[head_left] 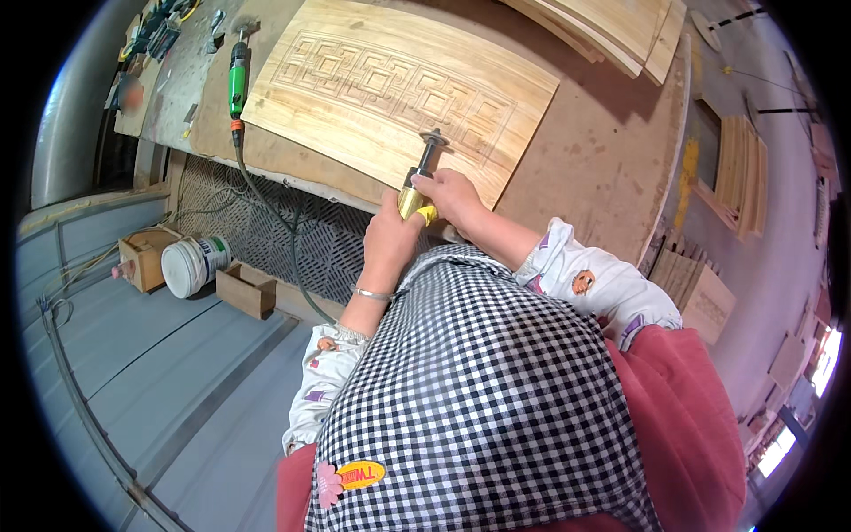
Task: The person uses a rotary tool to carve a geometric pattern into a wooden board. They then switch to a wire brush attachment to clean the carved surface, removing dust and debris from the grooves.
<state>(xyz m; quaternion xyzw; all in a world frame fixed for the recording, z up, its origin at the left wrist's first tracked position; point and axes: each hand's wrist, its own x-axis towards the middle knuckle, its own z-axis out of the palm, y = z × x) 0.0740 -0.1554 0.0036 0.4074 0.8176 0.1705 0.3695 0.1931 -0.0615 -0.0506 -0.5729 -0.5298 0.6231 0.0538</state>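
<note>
Both my hands grip a yellow-and-black handheld rotary tool (409, 199). My left hand (388, 232) is closed round its lower body and my right hand (450, 197) is closed on it higher up, near the black collar. The tool's shaft ends in a dark disc (433, 139) over a light wooden panel (319, 115) carved with square fretwork; whether the disc touches the wood, I cannot tell. A green power tool (238, 78) with an orange fitting and a hose lies just left of the panel.
The panel rests on a workbench (576, 151), with stacked boards (603, 27) at the back right and tools (161, 40) at the back left. More boards (740, 177) stand farther right. A white bucket (184, 268) and wooden boxes (245, 293) sit lower left; hoses hang below the bench.
</note>
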